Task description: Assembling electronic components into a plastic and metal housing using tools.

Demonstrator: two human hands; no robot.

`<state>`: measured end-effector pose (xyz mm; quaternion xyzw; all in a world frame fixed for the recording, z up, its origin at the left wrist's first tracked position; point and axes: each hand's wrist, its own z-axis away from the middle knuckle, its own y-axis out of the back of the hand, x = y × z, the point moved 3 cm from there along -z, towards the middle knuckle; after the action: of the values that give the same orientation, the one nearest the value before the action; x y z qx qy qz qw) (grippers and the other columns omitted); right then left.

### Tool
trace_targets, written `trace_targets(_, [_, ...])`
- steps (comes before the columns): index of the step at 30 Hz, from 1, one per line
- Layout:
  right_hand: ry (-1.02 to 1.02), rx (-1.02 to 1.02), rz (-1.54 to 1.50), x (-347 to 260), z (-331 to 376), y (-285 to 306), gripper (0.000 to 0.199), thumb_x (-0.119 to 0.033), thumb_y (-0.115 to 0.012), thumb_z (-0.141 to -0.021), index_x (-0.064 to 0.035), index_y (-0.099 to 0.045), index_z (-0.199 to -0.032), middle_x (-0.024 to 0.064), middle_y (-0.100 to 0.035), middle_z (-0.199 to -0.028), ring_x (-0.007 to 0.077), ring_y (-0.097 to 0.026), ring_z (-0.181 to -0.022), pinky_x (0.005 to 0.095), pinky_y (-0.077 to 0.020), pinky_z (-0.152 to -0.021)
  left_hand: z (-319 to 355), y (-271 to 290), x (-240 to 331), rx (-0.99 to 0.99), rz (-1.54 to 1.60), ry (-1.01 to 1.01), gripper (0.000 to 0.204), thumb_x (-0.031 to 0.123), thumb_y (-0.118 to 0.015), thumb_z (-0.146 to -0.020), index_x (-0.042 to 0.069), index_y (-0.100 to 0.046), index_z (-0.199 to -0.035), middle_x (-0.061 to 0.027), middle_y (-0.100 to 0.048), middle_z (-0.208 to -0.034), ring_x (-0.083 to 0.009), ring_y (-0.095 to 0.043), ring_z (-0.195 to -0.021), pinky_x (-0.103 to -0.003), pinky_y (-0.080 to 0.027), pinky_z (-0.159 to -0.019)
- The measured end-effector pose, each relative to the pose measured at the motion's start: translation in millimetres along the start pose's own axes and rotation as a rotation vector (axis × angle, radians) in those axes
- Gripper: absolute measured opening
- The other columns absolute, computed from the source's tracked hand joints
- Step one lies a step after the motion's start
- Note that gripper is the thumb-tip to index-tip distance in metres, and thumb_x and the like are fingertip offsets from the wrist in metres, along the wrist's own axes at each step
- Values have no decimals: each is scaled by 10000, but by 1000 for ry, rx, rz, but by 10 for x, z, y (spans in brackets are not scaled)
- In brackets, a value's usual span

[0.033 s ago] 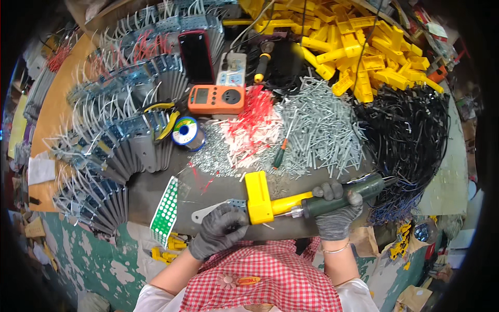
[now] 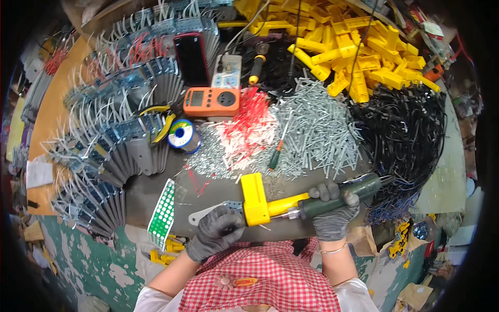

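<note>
A: In the head view, what's in hand?

B: The right hand [image 2: 332, 210] has its fingers wrapped tight round a green electric screwdriver [image 2: 338, 196]; its tip meets the yellow plastic part [image 2: 255, 206]. The left hand [image 2: 215, 234], fingers curled and pressing, pins a grey metal strip [image 2: 210, 212] just left of that part.

A: Which step?

B: Fastening, I'd judge; next calls for keeping the driver square. The orange meter [image 2: 210, 101] lies well beyond the yellow part, past the screw heap [image 2: 312, 130].
</note>
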<state>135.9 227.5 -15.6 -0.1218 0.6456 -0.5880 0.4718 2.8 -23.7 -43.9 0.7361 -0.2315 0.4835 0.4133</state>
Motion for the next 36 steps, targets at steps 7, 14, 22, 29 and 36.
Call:
trace_targets(7, [-35, 74, 15, 7, 33, 114, 278, -305, -658, -742, -158, -429, -686, -20, -374, -667, 154, -423, -675, 377, -408, -786, -7, 1, -26, 43, -75, -116, 235, 48, -812, -711, 116, -693, -902, -55, -684, -896, -248, -654, -807, -363, -522, -698])
trace_targets(14, [-188, 36, 725, -521, -983, -377, 536, -222, -721, -830, -68, -495, -1291, 39, -575, -947, 222, -592, -892, 398, -521, -826, 25, 4, 35, 93, -147, -78, 235, 33, -845, -670, 110, -683, -821, -43, -687, -805, -208, -642, -699, -327, -515, -636])
trace_targets(22, [432, 290, 2352, -1049, -1863, -308, 466, -284, -719, -848, -35, -599, -1223, 271, -660, -1006, 425, -655, -938, 498, -541, -808, 33, -34, 30, 119, -74, 55, 232, 22, -859, -673, 89, -692, -820, -30, -641, -763, -140, -580, -617, -288, -481, -582])
trace_targets(29, [1221, 756, 2300, -2319, -886, -390, 438, -323, -773, -765, -8, -653, -1045, 187, -617, -1084, 378, -599, -996, 452, -495, -887, -20, -36, 84, 210, -119, -30, 251, 42, -876, -652, 126, -679, -783, -16, -604, -682, -160, -574, -562, -304, -461, -554])
trace_targets(36, [914, 703, 2115, -3332, -847, -323, 293, -284, -598, -928, -15, -666, -1022, 176, -657, -812, 318, -664, -775, 405, -533, -736, 3, -52, 23, 183, -156, -73, 257, 42, -872, -661, 128, -685, -814, -15, -612, -703, -158, -577, -573, -301, -474, -574])
